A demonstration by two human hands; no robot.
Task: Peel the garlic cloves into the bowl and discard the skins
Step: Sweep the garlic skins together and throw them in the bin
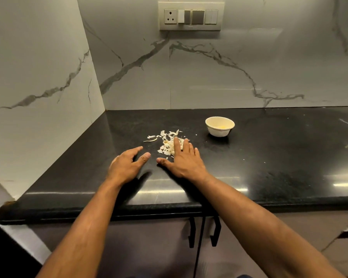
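Both arms reach forward; the left hand (127, 164) is loosely cupped, the right hand (184, 160) flat, fingers spread.

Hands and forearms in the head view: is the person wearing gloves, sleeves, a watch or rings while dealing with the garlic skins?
Nothing is worn as far as the view shows. The left hand and right hand are bare, without gloves. Both forearms are uncovered down to the bottom edge of the picture, with no sleeve or cuff in sight. No watch, bracelet or ring is visible on either wrist or on the fingers that show.
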